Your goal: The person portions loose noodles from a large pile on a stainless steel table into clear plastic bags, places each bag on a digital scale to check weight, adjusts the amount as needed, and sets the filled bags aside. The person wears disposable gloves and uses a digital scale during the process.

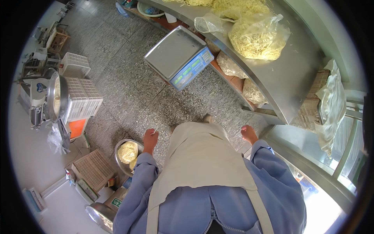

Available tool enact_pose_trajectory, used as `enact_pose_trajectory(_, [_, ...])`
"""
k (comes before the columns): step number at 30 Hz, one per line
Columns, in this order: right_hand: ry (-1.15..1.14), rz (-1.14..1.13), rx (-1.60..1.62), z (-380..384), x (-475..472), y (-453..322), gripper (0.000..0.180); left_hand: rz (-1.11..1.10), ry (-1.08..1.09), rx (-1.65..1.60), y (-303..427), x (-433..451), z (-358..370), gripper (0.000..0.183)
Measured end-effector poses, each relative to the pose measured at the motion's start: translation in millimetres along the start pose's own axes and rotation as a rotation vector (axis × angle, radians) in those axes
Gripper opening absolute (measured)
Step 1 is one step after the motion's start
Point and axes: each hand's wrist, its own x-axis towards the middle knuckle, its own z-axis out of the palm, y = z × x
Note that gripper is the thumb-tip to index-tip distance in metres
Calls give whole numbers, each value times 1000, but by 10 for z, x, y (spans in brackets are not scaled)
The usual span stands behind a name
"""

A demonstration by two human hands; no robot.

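My left hand hangs at the left of the beige apron, fingers curled, with a small whitish bit at the fingers that I cannot make out. Near it, lower left, a metal bowl holds bagged yellow noodles. My right hand is held out at the right of the apron, curled, touching nothing visible; whether it grips anything is unclear. Ahead stands a blue digital scale with a bare metal pan. A clear plastic bag of noodles lies on the steel worktable, beside loose noodles.
Filled bags sit on a shelf under the worktable. At left, white plastic crates stand beside a large metal bowl. A beige crate lies lower left. A white cloth hangs over crates at right.
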Motion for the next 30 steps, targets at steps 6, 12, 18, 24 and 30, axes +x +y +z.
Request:
enact_pose_trajectory(6, [51,-165,132,-288,376,-465,23,-122,-185,141,524,409,0,35])
enact_pose_trajectory(12, [3,27,305,-516,300,-933,20,-197,-330,190,610,1074,234,30])
enact_pose_trajectory(18, [-23,29,211,-588,586,-1169,18,-53,-199,65,703,1543,457,26])
enact_pose_trajectory(24, [45,-370,88,-1002,834,-1641,19,-216,-208,-57,674,1652,641,14])
enact_pose_trajectory(30, [21,-542,43,-1901,932,-2159,19,-410,-206,-220,1175,1398,1002,19])
